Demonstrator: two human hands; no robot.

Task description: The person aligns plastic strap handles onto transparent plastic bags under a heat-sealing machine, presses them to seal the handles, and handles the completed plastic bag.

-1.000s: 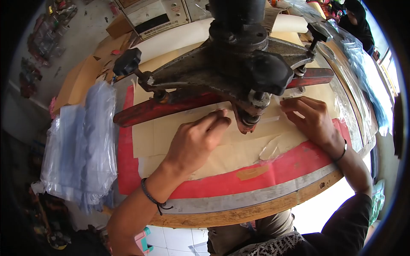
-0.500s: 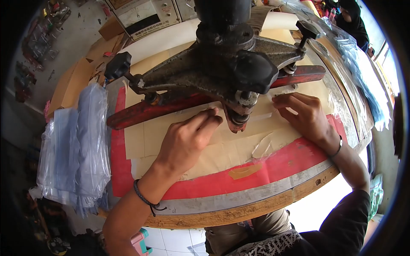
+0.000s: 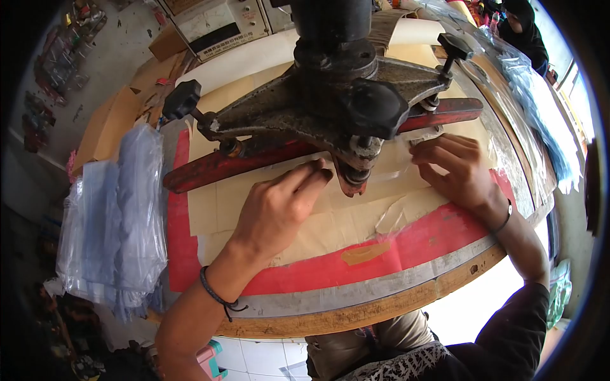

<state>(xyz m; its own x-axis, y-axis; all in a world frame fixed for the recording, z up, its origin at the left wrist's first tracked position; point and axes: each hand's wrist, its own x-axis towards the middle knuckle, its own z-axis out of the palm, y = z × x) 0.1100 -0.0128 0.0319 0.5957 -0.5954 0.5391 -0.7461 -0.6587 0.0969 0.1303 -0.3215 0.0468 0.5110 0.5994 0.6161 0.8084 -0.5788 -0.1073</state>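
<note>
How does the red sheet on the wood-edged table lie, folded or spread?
Spread: the red sheet shows along the left, front and right of the tan paper sheets covering its middle.

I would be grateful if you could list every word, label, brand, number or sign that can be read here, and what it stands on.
"INDUSTRIAL CO., LTD.": lower line of the nameplate on the cabinet; the name before it is too blurred.
"有限公司": end of the nameplate's upper line; its first characters are too blurred.
Small marks on the cabinet's panel: too small to read.
No number is readable.
</note>
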